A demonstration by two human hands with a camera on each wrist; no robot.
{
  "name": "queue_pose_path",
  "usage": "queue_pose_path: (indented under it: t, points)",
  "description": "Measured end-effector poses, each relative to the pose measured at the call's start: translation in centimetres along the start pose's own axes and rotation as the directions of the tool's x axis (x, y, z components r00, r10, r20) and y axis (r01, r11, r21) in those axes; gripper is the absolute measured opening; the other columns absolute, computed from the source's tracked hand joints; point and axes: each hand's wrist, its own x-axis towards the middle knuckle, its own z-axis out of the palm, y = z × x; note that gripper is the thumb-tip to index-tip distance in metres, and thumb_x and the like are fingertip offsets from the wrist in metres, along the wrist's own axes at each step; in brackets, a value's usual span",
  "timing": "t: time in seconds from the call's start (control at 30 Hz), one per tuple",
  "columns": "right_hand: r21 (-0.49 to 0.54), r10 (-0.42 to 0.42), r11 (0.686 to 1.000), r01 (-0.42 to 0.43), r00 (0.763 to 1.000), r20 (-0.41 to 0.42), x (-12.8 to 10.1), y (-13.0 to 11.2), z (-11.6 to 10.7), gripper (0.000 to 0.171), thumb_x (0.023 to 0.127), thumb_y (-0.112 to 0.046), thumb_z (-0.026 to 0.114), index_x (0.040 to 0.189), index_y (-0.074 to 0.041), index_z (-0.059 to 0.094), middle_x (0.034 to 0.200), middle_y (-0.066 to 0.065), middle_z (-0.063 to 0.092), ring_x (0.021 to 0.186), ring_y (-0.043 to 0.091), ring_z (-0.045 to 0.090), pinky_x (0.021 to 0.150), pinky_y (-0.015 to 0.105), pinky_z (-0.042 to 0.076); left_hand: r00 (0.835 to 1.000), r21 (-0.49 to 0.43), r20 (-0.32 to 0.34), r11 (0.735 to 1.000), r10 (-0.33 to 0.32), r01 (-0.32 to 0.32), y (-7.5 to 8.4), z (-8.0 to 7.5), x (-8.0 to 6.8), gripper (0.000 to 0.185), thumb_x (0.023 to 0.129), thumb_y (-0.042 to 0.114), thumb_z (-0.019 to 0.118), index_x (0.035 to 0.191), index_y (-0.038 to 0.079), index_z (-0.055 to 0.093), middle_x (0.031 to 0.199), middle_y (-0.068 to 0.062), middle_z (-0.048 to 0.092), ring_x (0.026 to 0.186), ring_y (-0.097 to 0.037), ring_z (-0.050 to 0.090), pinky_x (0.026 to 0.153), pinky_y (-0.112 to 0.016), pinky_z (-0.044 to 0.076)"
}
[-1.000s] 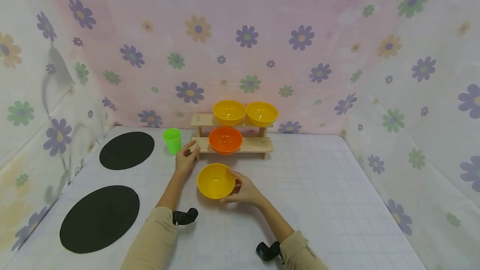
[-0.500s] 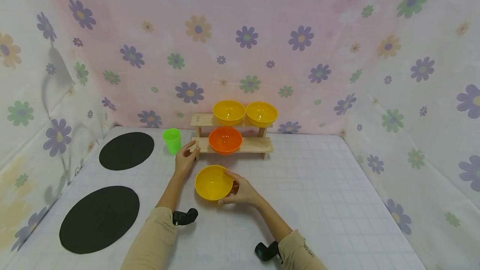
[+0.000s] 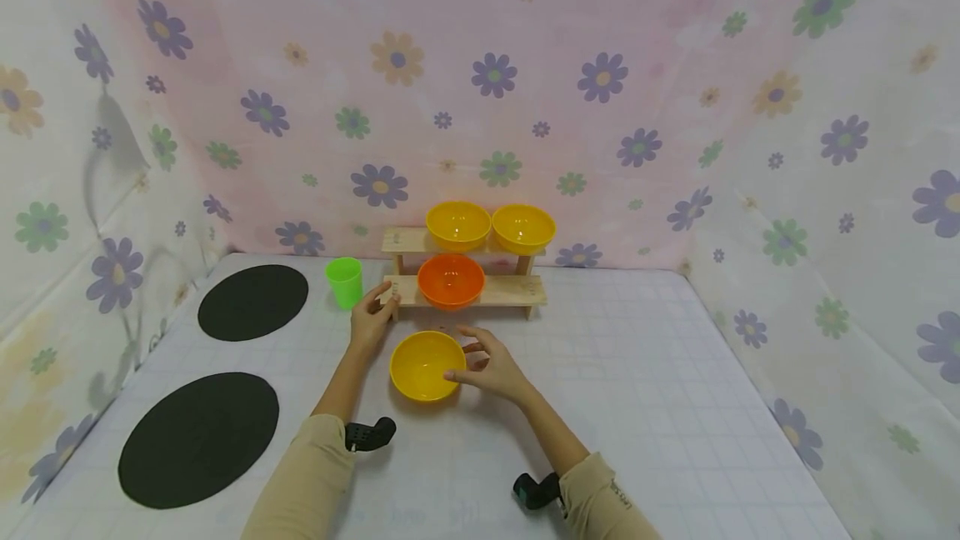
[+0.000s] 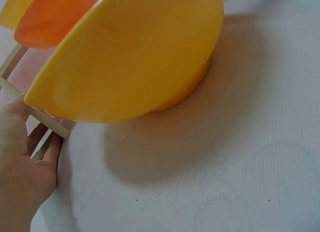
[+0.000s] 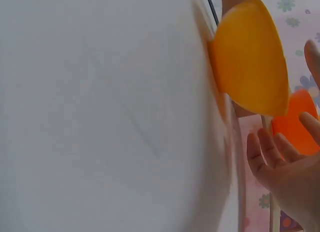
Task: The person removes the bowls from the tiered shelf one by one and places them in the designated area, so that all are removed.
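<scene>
Yellow round plastic bowl (image 3: 426, 365) sits upright on the bench (image 3: 645, 390), just in front of the two-tier wooden rack (image 3: 517, 291). Right hand (image 3: 487, 367) hovers at the bowl's right rim, fingers spread and loose, gripping nothing; whether a fingertip touches the rim cannot be told. Left hand (image 3: 370, 319) rests at the rack's left end, fingers on the lower shelf's edge.

Judged step: bowl set down, right hand free of it. Next move calls for clearing the rim without tipping it.

Bench wears a pale grid-printed sheet with two black oval mats (image 3: 198, 437). Green plastic cup (image 3: 344, 281) stands left of the rack. Orange bowl (image 3: 451, 280) on lower shelf. Floral cloth (image 3: 600, 73) walls all round.
</scene>
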Motion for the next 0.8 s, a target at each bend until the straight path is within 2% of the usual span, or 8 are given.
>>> queue_pose_path:
  t: [0.13, 0.2, 0.3, 0.4, 0.47, 0.6, 0.7, 0.8]
  points:
    - [0.069, -0.008, 0.997, 0.016, 0.994, -0.112, 0.6, -1.6, -1.2, 0.068, 0.079, -0.008, 0.075, 0.137, 0.002, 0.041, 0.135, 0.028, 0.039, 0.111, 0.049, 0.049, 0.084, 0.057, 0.047, 1.000, -0.009, 0.017, 1.000, -0.003, 0.003, 1.8, -0.2, -1.0, 0.043, 0.090, 0.007, 0.061, 0.130, -0.006, 0.051, 0.136, -0.023, 0.048, 0.113, -0.034, 0.048, 0.072, -0.008, 0.039]
    - [0.062, -0.015, 0.998, 0.026, 0.985, -0.172, 1.3, -1.5, -1.7, 0.070, 0.078, -0.007, 0.075, 0.137, 0.003, 0.039, 0.136, 0.027, 0.037, 0.112, 0.049, 0.047, 0.083, 0.056, 0.047, 1.000, -0.002, 0.019, 1.000, -0.003, 0.003, 2.5, -0.1, -1.5, 0.043, 0.090, 0.006, 0.061, 0.130, -0.008, 0.050, 0.136, -0.024, 0.047, 0.114, -0.035, 0.048, 0.072, -0.007, 0.038]
    - [0.041, -0.015, 0.999, 0.027, 0.966, -0.259, 2.5, -0.7, -2.3, 0.073, 0.076, -0.012, 0.077, 0.136, 0.002, 0.037, 0.138, 0.021, 0.036, 0.114, 0.045, 0.046, 0.083, 0.055, 0.047, 1.000, -0.005, 0.020, 1.000, 0.000, 0.000, 2.6, -0.2, -1.6, 0.043, 0.090, 0.005, 0.061, 0.130, -0.008, 0.050, 0.136, -0.024, 0.047, 0.114, -0.035, 0.048, 0.072, -0.007, 0.038]
    - [0.005, -0.030, 0.999, 0.033, 0.951, -0.306, 3.6, 0.0, -2.8, 0.077, 0.074, -0.017, 0.080, 0.136, -0.001, 0.037, 0.139, 0.015, 0.037, 0.114, 0.039, 0.047, 0.084, 0.052, 0.048, 1.000, -0.021, 0.017, 1.000, 0.006, -0.005, 1.7, -0.2, -1.0, 0.042, 0.090, 0.007, 0.062, 0.129, -0.006, 0.052, 0.135, -0.023, 0.049, 0.111, -0.032, 0.049, 0.071, -0.008, 0.039]
    - [-0.004, -0.034, 0.999, 0.034, 0.953, -0.300, 4.3, 0.2, -3.1, 0.079, 0.074, -0.018, 0.081, 0.137, -0.004, 0.036, 0.140, 0.014, 0.038, 0.114, 0.038, 0.049, 0.084, 0.050, 0.049, 1.000, -0.018, 0.010, 1.000, 0.002, -0.002, 0.8, -0.2, -0.5, 0.042, 0.090, 0.010, 0.063, 0.129, -0.004, 0.054, 0.135, -0.021, 0.050, 0.108, -0.029, 0.050, 0.071, -0.008, 0.040]
    - [0.019, -0.027, 0.999, 0.031, 0.976, -0.216, 5.5, 0.5, -3.4, 0.081, 0.075, -0.017, 0.080, 0.141, -0.008, 0.034, 0.143, 0.013, 0.039, 0.119, 0.039, 0.047, 0.085, 0.049, 0.050, 1.000, 0.009, -0.004, 1.000, 0.002, -0.002, -0.6, -0.1, 0.2, 0.044, 0.090, 0.015, 0.064, 0.130, 0.000, 0.054, 0.135, -0.017, 0.051, 0.104, -0.024, 0.050, 0.071, -0.008, 0.041]
    - [0.039, 0.025, 0.999, -0.019, 0.985, -0.168, 6.2, 0.6, -3.5, 0.082, 0.076, -0.021, 0.079, 0.142, -0.010, 0.033, 0.144, 0.011, 0.039, 0.125, 0.035, 0.043, 0.091, 0.048, 0.046, 1.000, 0.013, -0.013, 1.000, 0.003, -0.003, -0.8, 0.1, 0.3, 0.044, 0.090, 0.016, 0.064, 0.130, 0.001, 0.055, 0.136, -0.015, 0.051, 0.106, -0.024, 0.049, 0.071, -0.008, 0.040]
    - [0.039, 0.070, 0.997, -0.064, 0.985, -0.157, 6.7, 0.8, -3.5, 0.083, 0.076, -0.026, 0.079, 0.143, -0.012, 0.033, 0.145, 0.008, 0.038, 0.127, 0.031, 0.040, 0.098, 0.046, 0.042, 1.000, 0.016, -0.014, 1.000, 0.001, -0.001, -0.8, 0.1, 0.3, 0.044, 0.090, 0.015, 0.064, 0.130, 0.001, 0.055, 0.137, -0.016, 0.050, 0.110, -0.025, 0.049, 0.073, -0.008, 0.039]
